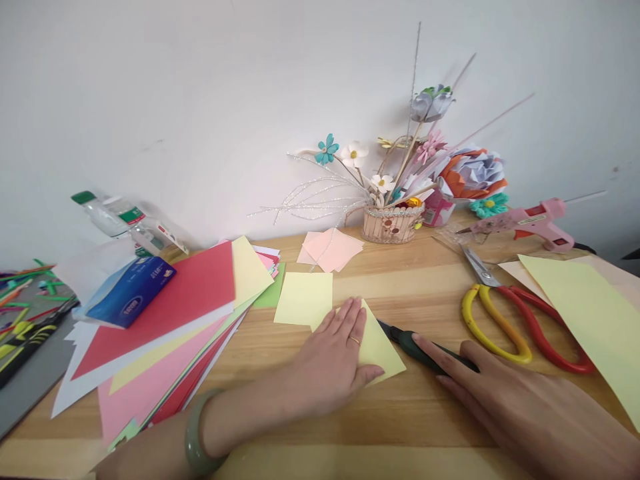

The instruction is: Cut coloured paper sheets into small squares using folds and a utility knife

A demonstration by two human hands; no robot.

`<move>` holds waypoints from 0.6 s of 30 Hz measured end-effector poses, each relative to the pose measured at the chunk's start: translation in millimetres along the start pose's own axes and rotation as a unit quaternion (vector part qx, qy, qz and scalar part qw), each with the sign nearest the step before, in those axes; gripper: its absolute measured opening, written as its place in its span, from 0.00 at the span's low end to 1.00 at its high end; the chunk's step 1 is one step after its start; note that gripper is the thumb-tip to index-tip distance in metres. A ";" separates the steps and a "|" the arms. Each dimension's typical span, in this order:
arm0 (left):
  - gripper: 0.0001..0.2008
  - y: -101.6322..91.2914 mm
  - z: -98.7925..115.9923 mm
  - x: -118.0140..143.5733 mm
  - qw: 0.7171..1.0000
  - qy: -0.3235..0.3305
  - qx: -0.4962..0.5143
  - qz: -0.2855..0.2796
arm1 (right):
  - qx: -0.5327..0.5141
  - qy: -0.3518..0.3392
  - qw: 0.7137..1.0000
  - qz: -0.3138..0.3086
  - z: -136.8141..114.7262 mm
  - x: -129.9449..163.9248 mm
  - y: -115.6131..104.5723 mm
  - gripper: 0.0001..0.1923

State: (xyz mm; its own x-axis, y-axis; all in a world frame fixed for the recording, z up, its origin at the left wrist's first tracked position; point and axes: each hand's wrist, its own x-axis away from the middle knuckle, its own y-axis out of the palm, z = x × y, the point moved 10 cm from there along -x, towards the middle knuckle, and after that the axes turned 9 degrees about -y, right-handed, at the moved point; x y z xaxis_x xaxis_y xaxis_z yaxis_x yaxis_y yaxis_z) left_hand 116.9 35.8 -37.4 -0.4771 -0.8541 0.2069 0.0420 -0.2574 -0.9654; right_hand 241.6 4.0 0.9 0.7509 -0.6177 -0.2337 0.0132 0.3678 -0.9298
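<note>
My left hand (336,357) lies flat with its fingers stretched out, pressing a pale yellow sheet of paper (385,350) onto the wooden table. In my right hand (520,400) is a utility knife (423,350) with a dark green handle, the index finger along its top. Its dark blade points left and meets the right edge of the sheet; whether it is under the paper I cannot tell. Another yellow paper square (305,298) lies just beyond my left hand. Scissors (520,313) with one yellow and one red handle lie beyond my right hand.
Coloured paper (200,280) is stacked at left, under a blue tissue pack (130,293). Plastic bottles (113,217) stand behind. Pink paper squares (331,249) and a basket (393,225) of craft flowers are near the wall. A pink glue gun (537,223) and yellow sheets (585,320) lie right.
</note>
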 end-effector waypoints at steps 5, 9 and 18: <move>0.36 0.2 0.5 -0.6 1.000 -0.005 -0.004 -0.005 | 0.013 -0.012 1.000 0.005 -1.4 -5.1 -3.2 0.32; 0.37 0.8 1.0 -1.3 1.000 -0.011 -0.003 -0.020 | 0.008 -0.013 1.000 0.004 -0.4 -6.5 -1.9 0.33; 0.37 1.8 1.4 -0.1 0.999 -0.018 -0.002 -0.040 | -0.019 -0.011 1.000 0.000 2.8 -12.9 0.2 0.33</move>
State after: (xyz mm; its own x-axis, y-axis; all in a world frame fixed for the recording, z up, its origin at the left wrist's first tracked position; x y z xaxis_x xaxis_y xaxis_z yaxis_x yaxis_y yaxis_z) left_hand 118.3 34.8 -38.9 -0.4471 -0.8465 0.2891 0.0015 -0.3239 -0.9461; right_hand 233.8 13.9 4.5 0.7658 -0.6014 -0.2278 -0.0112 0.3417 -0.9397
